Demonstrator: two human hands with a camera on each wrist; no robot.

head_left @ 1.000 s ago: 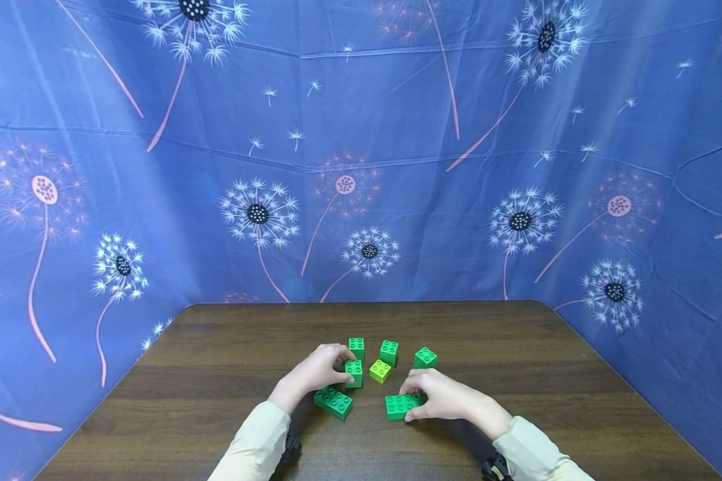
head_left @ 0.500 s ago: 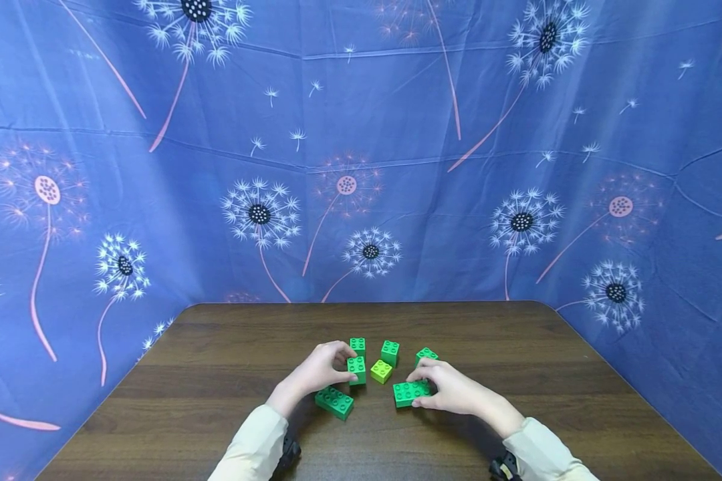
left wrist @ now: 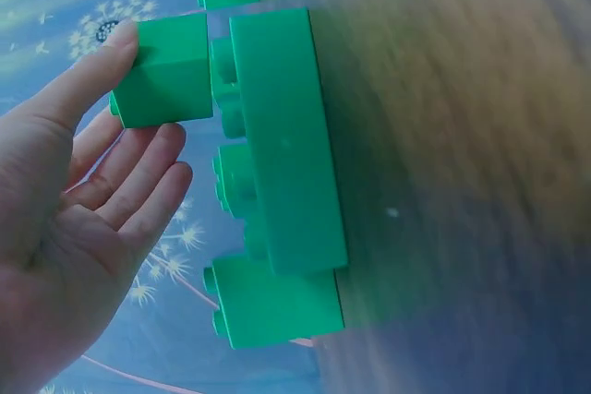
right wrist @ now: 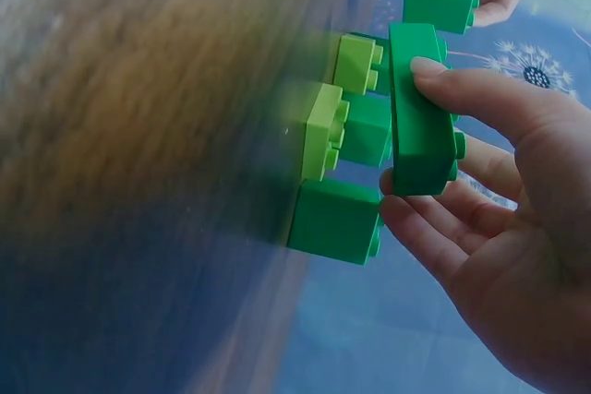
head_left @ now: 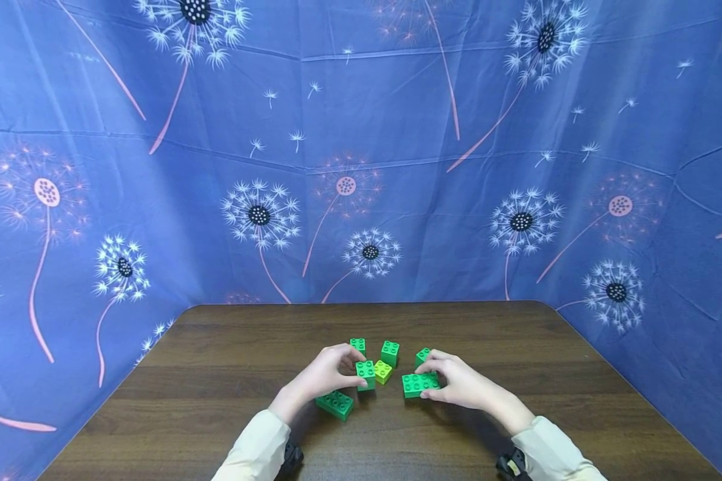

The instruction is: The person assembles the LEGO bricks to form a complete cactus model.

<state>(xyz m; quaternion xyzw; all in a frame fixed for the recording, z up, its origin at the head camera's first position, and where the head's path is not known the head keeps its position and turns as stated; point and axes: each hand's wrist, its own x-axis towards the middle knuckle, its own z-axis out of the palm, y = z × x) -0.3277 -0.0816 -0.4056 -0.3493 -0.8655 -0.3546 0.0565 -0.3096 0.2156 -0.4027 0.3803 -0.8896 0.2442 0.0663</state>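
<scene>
My left hand [head_left: 325, 372] pinches a square green toy brick [head_left: 365, 373] between thumb and fingers, its studs facing up. In the left wrist view this brick [left wrist: 166, 71] hangs above the table beside a long green brick [left wrist: 291, 145]. My right hand [head_left: 463, 381] holds another long green brick [head_left: 418, 384], thumb on one side and fingers on the other. The right wrist view shows that brick [right wrist: 420, 117] raised off the table. A lime-green brick [head_left: 382, 371] stands between the two hands.
Square green bricks stand farther back: one behind the left hand [head_left: 357, 345], one in the middle [head_left: 390, 353], one partly hidden by the right fingers [head_left: 422, 356]. Two lime bricks, a smaller one [right wrist: 354, 64] and another [right wrist: 323, 131], show in the right wrist view. A patterned blue cloth [head_left: 433, 234] hangs behind the table.
My left hand has carried its square brick a little to the right, closer to the lime brick. My right hand has lifted the long brick and moved it right and farther from me.
</scene>
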